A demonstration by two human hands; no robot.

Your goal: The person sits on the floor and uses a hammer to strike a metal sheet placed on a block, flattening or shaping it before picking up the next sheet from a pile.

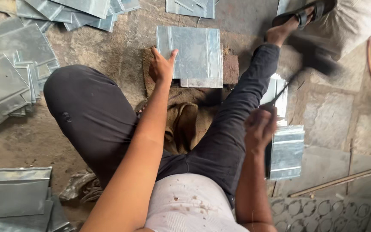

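Up front, the left hand (161, 66) spreads its fingers flat on the left edge of a metal sheet (196, 53) lying on a block (230, 68) on the floor; the right hand (259, 126) (blurred) grips a hammer (312, 60), with stacked sheets (286, 150) just beside it

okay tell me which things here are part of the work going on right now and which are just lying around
In use:
left hand pressing the metal sheet
block under the sheet
right hand gripping the hammer, blurred
burlap sacking

Lying about:
sheet piles, upper left
sheets, lower left
sheets by the right hand
rod
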